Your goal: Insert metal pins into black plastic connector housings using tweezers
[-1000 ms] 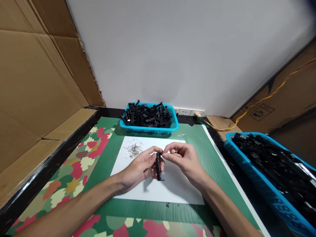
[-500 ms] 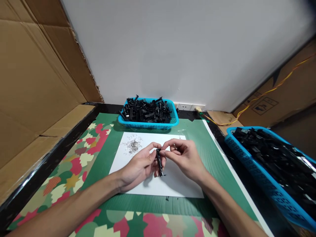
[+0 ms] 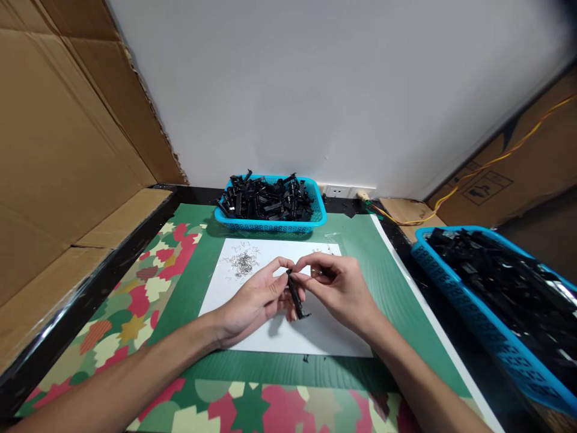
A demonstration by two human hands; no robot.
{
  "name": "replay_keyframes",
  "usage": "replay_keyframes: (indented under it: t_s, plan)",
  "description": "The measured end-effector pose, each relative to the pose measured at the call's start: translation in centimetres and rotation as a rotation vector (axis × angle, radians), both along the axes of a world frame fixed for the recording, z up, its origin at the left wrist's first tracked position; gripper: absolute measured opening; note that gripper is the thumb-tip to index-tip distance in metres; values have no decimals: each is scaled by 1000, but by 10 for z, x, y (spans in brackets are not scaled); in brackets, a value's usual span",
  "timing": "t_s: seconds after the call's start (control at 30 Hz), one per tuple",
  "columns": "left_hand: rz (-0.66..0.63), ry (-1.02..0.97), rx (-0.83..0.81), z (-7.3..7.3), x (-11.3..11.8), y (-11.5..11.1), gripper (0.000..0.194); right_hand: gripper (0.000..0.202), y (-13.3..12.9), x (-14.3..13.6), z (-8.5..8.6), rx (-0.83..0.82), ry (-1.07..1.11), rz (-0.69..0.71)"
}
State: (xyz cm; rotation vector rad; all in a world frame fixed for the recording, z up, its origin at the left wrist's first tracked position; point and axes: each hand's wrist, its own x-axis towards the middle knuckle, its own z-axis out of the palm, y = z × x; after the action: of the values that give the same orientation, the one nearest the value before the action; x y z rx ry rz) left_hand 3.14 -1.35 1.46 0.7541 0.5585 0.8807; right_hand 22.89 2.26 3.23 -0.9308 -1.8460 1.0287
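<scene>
A slim black plastic part (image 3: 296, 299) with a small foot at its lower end is held at a slant over a white sheet of paper (image 3: 252, 334). My left hand (image 3: 259, 294) is closed around its upper left side, with some fingertips behind it. My right hand (image 3: 336, 285) pinches at the top end of the part with thumb and forefinger. Whether a tiny piece sits in that pinch, I cannot make out. On the paper, left of my hands, lies a pile of small metal springs or wire clips (image 3: 243, 264).
A blue basket (image 3: 270, 226) heaped with black plastic parts stands at the back by the wall. Another blue basket (image 3: 487, 325) of black parts is at the right. Cardboard (image 3: 67, 150) walls the left side. Small black bits (image 3: 306, 358) lie below the paper.
The black plastic part has turned in my fingers, and its lower end has swung a little to the right. Both hands stay in nearly the same place.
</scene>
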Motion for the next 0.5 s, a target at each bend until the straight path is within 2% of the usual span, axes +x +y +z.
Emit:
replay_keyframes:
  t_s: [0.13, 0.4, 0.5]
  plan:
    - [-3, -23, -10, 0, 0, 0, 16, 14, 0, 0, 1, -16, 24, 24]
    - [0, -54, 29, -3, 1, 0, 19, 24, -1, 0, 4, -237, 217, 210]
    - [1, -37, 34, -3, 0, 0, 20, 25, 1, 3, 5, -223, 240, 172]
